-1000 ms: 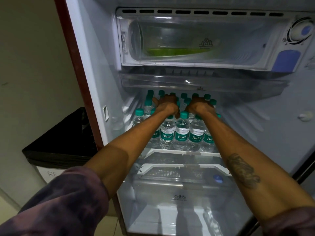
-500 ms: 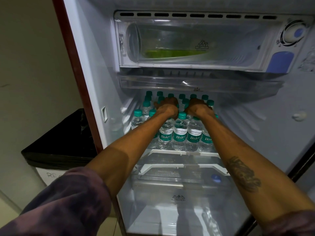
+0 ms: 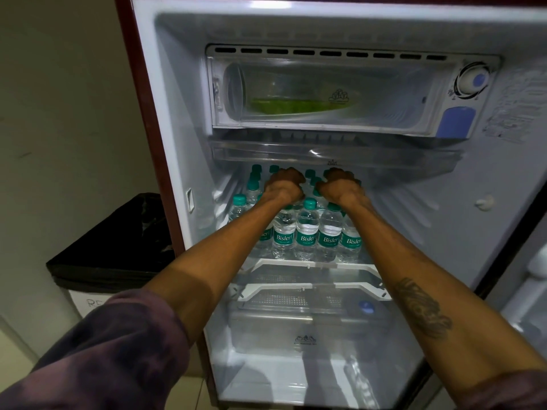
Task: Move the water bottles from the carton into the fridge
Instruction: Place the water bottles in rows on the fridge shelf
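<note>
Several small water bottles [image 3: 307,235] with teal caps and teal labels stand in rows on the middle shelf [image 3: 296,263] of the open fridge [image 3: 183,113]. Both arms reach in over the front row. My left hand [image 3: 284,186] is curled down over the bottle tops in the middle rows, left of centre. My right hand [image 3: 340,186] is curled the same way just beside it on the right. The fingers of both hands close around bottle necks, and the hands hide the caps under them. The carton is out of view.
A clear tray [image 3: 325,152] hangs just above the hands, under the freezer box [image 3: 325,93]. A crisper drawer [image 3: 305,324] sits below the shelf. To the left of the fridge stands a bin [image 3: 118,247] lined with a black bag. The fridge door edge [image 3: 527,291] is at the right.
Both hands stay on the bottle tops at nearly the same spot. The view has shifted so that more of the fridge's top shows.
</note>
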Demonstrator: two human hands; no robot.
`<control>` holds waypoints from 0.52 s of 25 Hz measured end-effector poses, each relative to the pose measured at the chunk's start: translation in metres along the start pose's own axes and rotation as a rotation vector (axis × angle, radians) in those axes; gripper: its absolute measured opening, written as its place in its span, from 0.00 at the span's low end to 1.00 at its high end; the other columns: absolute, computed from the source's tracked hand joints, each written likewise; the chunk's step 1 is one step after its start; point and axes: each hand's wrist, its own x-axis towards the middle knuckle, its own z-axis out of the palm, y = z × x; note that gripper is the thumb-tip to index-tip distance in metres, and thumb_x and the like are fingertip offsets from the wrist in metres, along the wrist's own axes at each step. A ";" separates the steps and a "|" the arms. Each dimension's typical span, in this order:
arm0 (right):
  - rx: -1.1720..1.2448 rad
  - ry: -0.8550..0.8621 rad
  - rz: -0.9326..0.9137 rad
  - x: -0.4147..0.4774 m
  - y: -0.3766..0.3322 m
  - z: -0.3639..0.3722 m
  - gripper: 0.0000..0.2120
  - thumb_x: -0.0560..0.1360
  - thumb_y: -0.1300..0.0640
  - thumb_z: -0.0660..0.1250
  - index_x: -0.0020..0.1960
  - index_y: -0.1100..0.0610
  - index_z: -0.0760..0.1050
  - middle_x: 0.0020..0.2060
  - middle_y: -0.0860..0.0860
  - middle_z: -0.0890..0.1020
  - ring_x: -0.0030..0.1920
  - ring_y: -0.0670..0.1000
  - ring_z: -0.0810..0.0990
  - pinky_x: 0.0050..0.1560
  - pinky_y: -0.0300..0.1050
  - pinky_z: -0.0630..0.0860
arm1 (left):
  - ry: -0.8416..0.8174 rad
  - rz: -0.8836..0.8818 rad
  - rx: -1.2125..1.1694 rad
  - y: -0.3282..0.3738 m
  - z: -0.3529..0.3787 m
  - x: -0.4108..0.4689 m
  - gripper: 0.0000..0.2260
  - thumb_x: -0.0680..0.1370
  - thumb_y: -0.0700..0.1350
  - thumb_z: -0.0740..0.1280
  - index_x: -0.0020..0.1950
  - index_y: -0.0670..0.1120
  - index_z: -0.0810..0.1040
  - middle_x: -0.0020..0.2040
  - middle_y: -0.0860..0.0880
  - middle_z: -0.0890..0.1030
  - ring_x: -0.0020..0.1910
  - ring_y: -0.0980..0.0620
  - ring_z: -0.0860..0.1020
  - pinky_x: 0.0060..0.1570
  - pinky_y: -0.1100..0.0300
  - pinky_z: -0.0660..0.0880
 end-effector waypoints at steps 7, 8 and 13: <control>0.054 0.174 -0.035 -0.045 -0.011 -0.011 0.13 0.80 0.50 0.62 0.59 0.59 0.75 0.51 0.56 0.80 0.41 0.53 0.75 0.39 0.43 0.69 | 0.132 0.007 -0.026 0.003 -0.014 -0.036 0.18 0.78 0.46 0.70 0.67 0.47 0.76 0.60 0.44 0.80 0.54 0.45 0.80 0.57 0.50 0.79; 0.052 0.181 -0.036 -0.052 -0.013 -0.013 0.12 0.80 0.51 0.62 0.56 0.59 0.76 0.50 0.56 0.81 0.40 0.53 0.75 0.39 0.44 0.70 | 0.156 0.008 -0.017 0.005 -0.016 -0.042 0.17 0.78 0.46 0.70 0.66 0.46 0.76 0.58 0.44 0.81 0.53 0.45 0.81 0.56 0.50 0.79; 0.018 0.189 -0.052 -0.086 -0.023 -0.030 0.13 0.81 0.51 0.62 0.54 0.60 0.77 0.48 0.56 0.80 0.43 0.55 0.77 0.43 0.46 0.75 | 0.203 0.042 -0.023 0.016 -0.036 -0.074 0.21 0.76 0.46 0.73 0.68 0.45 0.75 0.61 0.44 0.81 0.56 0.44 0.80 0.57 0.50 0.78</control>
